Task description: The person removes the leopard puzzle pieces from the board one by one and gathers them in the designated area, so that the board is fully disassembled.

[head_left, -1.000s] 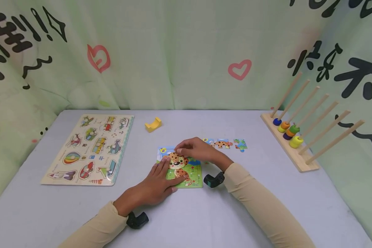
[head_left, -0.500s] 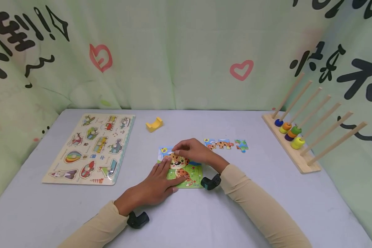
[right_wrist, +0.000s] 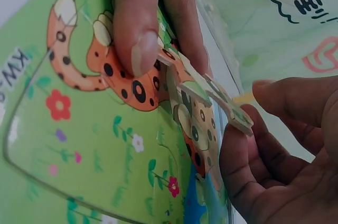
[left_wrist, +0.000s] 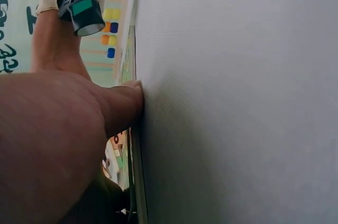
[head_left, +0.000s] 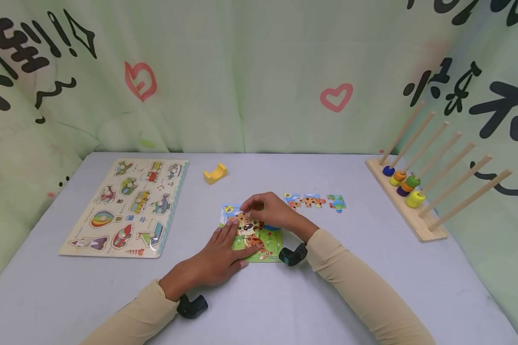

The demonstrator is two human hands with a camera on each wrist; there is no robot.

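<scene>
In the head view a leopard jigsaw puzzle [head_left: 271, 242] lies on the white table in front of me. My left hand [head_left: 217, 258] rests across its left side, fingers extended, two fingertips pressing the printed leopard in the right wrist view. My right hand [head_left: 269, 210], fingers curled, is at the puzzle's top. In the right wrist view it grips the edge of a spotted puzzle piece [right_wrist: 232, 110], tilted up from the board; the thumb's exact contact is unclear. The left wrist view shows mostly my left thumb [left_wrist: 124, 105] at the board's edge.
Several loose puzzle pieces [head_left: 312, 200] lie to the right. A wooden peg stand [head_left: 403, 196] with coloured beads stands at the far right. A picture board [head_left: 125, 211] with vehicle shapes is at left. A yellow curved block [head_left: 215, 173] lies behind the puzzle.
My right hand has shifted slightly to the left over the puzzle's top since a second ago. The left hand stays on the puzzle.
</scene>
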